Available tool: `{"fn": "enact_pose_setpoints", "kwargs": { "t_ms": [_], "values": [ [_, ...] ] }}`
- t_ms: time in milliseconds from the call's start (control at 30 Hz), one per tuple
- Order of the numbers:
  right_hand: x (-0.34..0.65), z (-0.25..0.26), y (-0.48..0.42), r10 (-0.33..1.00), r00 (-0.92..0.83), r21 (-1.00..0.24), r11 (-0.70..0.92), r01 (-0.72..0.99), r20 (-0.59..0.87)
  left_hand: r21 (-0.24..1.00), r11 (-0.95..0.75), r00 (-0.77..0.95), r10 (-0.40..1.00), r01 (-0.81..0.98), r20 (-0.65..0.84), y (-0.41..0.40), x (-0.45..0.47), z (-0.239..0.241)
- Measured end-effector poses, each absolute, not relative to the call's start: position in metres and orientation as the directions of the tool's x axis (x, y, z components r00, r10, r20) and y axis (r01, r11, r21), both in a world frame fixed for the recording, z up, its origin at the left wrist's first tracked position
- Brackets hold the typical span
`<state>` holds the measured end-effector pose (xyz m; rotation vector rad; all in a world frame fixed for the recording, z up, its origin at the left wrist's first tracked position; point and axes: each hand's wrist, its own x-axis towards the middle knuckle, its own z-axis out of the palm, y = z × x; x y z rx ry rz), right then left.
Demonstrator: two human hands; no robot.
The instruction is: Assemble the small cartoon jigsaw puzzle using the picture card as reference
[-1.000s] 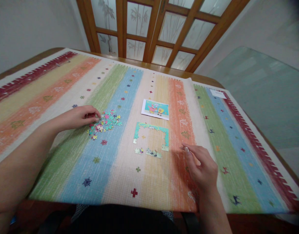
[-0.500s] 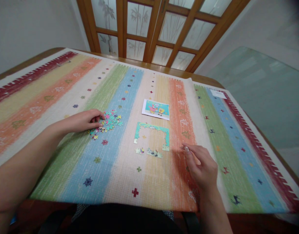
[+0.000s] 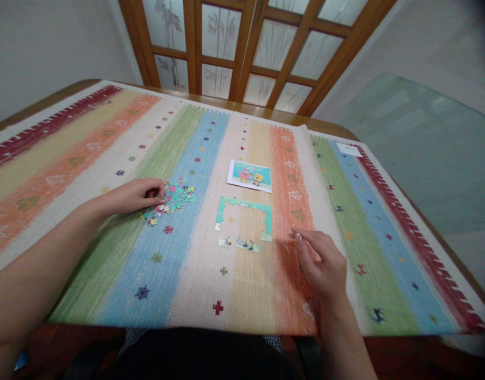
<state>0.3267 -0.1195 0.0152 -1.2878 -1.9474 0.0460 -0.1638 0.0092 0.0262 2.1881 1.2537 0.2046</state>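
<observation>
Striped tablecloth [image 3: 195,274], glass-paned doors [image 3: 222,60] beyond: left-hand fingers curled in, puzzle frame [image 3: 250,205] unchanged

Vs a second ago: my left hand [image 3: 145,195] has gone a touch further over the loose pieces [image 3: 179,192], fingertips now bent in toward the thumb. Pile lies left of the frame; the hand is on the side of the pile away from the frame. Grip there is narrow. Can't tell if a piece is between the tips; they're small in this view and pile colours run behind them.

Right hand [image 3: 324,264] hasn't really moved: just right of the frame, thumb and forefinger close together. Can't tell if they hold anything.

Frame has far edge and both sides joined. Short strip [image 3: 224,241] and longer strip [image 3: 247,244] lie along the near side of the frame, apart from each other. Picture card [image 3: 249,176] lies just beyond the frame.

My read: activity is all at the pile, sorting or picking; nothing added to the frame over this stretch. Near edge and middle remain unfilled.
</observation>
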Motion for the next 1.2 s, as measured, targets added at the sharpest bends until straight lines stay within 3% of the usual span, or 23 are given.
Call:
{"fn": "enact_pose_setpoints", "kwargs": {
  "t_ms": [133,467,700,800,867,967,1100,1200],
  "values": [
    [0.328,0.015,-0.12,0.797,-0.175,-0.435,0.482,0.761,0.578,0.55,-0.341,0.493,0.857,0.763,-0.152,0.008,-0.162,0.031],
    [0.326,0.016,-0.12,0.803,-0.17,-0.448,0.479,0.755,0.571,0.318,-0.413,0.475,0.867,0.854,-0.148,-0.001,-0.157,0.053],
    [0.326,0.015,-0.12,0.807,-0.178,-0.452,0.481,0.751,0.563,0.245,-0.405,0.437,0.895,0.881,-0.09,-0.003,-0.152,0.053],
    [0.327,0.015,-0.12,0.806,-0.188,-0.445,0.486,0.752,0.561,0.231,-0.475,0.485,0.874,0.849,0.015,-0.003,-0.15,0.054],
    [0.327,0.015,-0.12,0.804,-0.185,-0.446,0.486,0.752,0.565,0.273,-0.513,0.497,0.858,0.814,0.13,-0.006,-0.143,0.055],
    [0.325,0.016,-0.12,0.802,-0.183,-0.449,0.489,0.748,0.568,0.486,-0.488,0.438,0.871,0.725,0.222,-0.019,-0.118,0.054],
    [0.309,0.024,-0.121,0.778,-0.308,-0.432,0.578,0.692,0.547,0.77,-0.43,0.545,0.828,0.471,0.129,-0.047,-0.067,0.043],
    [0.289,0.036,-0.119,0.696,-0.523,-0.36,0.709,0.606,0.491,0.927,-0.163,0.528,0.848,0.338,-0.043,-0.067,-0.036,0.035]
  ]
}}
